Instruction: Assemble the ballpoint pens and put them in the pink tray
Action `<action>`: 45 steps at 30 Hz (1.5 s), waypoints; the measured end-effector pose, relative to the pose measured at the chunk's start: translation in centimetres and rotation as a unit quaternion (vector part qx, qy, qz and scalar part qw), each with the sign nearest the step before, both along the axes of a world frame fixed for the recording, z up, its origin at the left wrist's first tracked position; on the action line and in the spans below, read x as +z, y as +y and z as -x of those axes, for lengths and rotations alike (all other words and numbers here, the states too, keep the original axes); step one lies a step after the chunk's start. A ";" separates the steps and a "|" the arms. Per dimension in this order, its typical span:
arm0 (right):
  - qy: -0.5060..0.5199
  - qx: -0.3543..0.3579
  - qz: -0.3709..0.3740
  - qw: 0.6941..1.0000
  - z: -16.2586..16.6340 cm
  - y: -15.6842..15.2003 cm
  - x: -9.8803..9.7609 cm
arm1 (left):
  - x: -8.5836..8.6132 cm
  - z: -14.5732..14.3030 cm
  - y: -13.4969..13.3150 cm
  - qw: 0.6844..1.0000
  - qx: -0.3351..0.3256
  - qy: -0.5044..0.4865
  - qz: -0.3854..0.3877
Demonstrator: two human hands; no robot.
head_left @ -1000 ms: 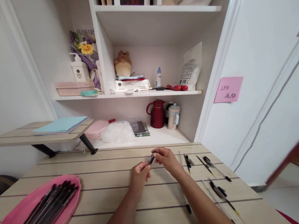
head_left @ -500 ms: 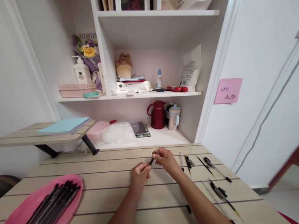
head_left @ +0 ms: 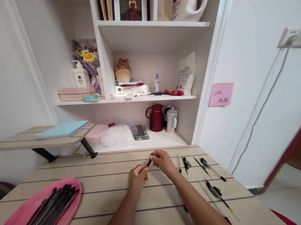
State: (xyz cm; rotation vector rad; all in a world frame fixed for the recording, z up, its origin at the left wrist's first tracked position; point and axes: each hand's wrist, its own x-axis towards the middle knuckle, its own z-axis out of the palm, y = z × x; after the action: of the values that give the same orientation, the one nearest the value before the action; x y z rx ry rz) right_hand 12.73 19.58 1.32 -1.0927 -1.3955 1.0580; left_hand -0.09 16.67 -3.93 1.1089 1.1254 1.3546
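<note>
Both my hands meet over the middle of the wooden table (head_left: pixel 94 194) and pinch one small black pen (head_left: pixel 149 163) between them. My left hand (head_left: pixel 138 173) grips its near end with the fingers curled. My right hand (head_left: pixel 161 160) pinches the far end with fingertips pressed together. To the right of my right hand lie several loose pen parts (head_left: pixel 202 168), refills and clear barrels, spread on the table. A pink tray (head_left: pixel 13 219) at the near left holds several black pens (head_left: pixel 48 212).
White shelves (head_left: pixel 149 99) stand behind the table with a red jug (head_left: pixel 156 117), a white mug, bottles, a plush toy and packets. A raised wooden side board (head_left: pixel 27 140) carries a blue folder. A pink sticky note (head_left: pixel 220 94) hangs on the right wall.
My hands keep the same grip on the pen. The view has tilted up and shifted slightly, so the scene sits a little lower and left.
</note>
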 end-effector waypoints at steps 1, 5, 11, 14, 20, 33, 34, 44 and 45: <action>-0.004 -0.003 -0.003 1.000 0.0 0.0 0.0 | 0.0 0.0 0.0 1.000 -0.002 -0.002 -0.001; -0.022 -0.011 -0.014 1.000 0.2 -0.2 0.0 | 0.2 0.0 -0.1 1.000 -0.006 -0.011 -0.006; -0.055 -0.027 -0.033 0.998 0.3 -1.0 0.4 | 0.5 0.1 -0.5 1.000 -0.007 -0.017 -0.004; -0.064 -0.022 -0.033 0.997 0.1 -1.9 0.7 | 0.6 0.0 -0.9 0.999 -0.010 -0.031 0.004; -0.088 -0.060 -0.035 0.994 -1.7 -5.0 0.3 | 1.4 -0.4 -1.7 0.998 -0.021 -0.065 0.002; -0.046 -0.042 0.007 0.998 -2.3 -9.7 -2.5 | 2.4 -2.1 -6.7 0.989 -0.079 -0.116 0.039; -0.026 -0.048 0.000 0.999 -2.1 -9.9 -2.6 | 2.3 -2.2 -7.1 0.988 -0.084 -0.118 0.048; 0.174 0.020 0.015 0.984 -1.3 -11.3 -3.5 | 1.3 -3.1 -9.4 0.977 -0.153 -0.115 0.092; 0.187 0.033 0.018 0.982 -1.2 -11.3 -3.5 | 1.2 -3.1 -9.5 0.978 -0.152 -0.110 0.086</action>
State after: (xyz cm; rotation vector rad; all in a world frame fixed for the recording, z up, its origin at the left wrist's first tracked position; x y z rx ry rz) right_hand 13.89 8.25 -2.18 -0.8237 -1.1197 1.2676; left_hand 3.04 7.19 -2.69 0.9370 0.8542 1.0873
